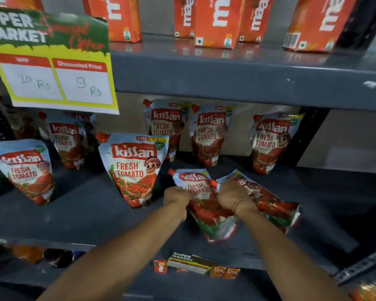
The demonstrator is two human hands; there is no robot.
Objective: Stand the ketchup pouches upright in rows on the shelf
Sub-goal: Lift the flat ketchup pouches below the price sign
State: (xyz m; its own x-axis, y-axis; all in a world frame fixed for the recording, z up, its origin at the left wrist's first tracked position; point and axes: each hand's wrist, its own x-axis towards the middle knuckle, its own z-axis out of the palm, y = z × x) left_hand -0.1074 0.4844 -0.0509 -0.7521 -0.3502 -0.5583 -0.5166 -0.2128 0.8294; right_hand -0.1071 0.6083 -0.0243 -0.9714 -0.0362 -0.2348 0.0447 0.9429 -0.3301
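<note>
Several red-and-white Kissan ketchup pouches stand upright on the dark grey shelf (78, 216): one at front centre (134, 168), one at front left (25, 170), others along the back (210, 135). Two pouches lie tilted at front right. My left hand (175, 195) grips the left edge of one lying pouch (208, 213). My right hand (231, 197), with a bracelet at the wrist, holds the second lying pouch (276, 206) near its red cap. The hands cover the middle of both pouches.
The shelf above (248, 81) carries orange juice cartons (217, 20). A yellow price sign (52, 66) hangs at upper left. A dark upright post (308, 135) stands at the right. Small cartons and a tag (191, 262) sit on the shelf below.
</note>
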